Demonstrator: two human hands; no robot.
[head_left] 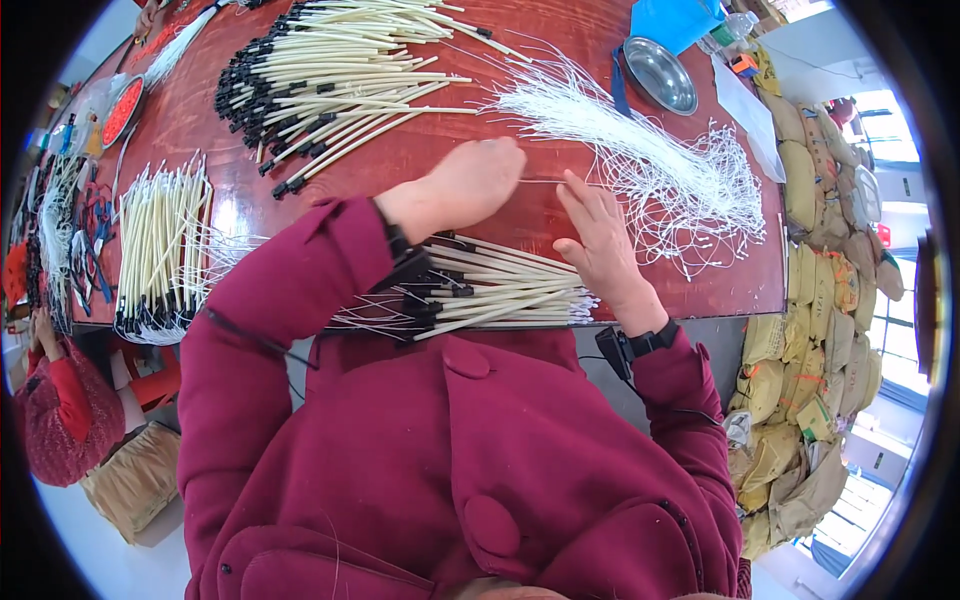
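Observation:
My left hand (pixel 470 187) is closed in a fist above the red-brown table. A thin white string (pixel 541 181) runs out of it, nearly straight, toward my right hand (pixel 603 235). The fingers of the right hand are stretched out, the thumb apart, and the string reaches the fingertips; whether two fingers pinch it I cannot tell. Below the hands, at the table's near edge, lies a bundle of cream tubes with black ends (pixel 490 282). To the right spreads a loose heap of white strings (pixel 660 165). Farther off is a large pile of similar cream tubes (pixel 330 75).
A second tube bundle (pixel 163 240) lies at the left. A metal bowl (pixel 661 76) and a blue container (pixel 676 22) stand at the far right. A tray of red pieces (pixel 123 110) is at the far left. Another person's sleeve (pixel 70 395) shows left; stacked sacks (pixel 800 340) stand right.

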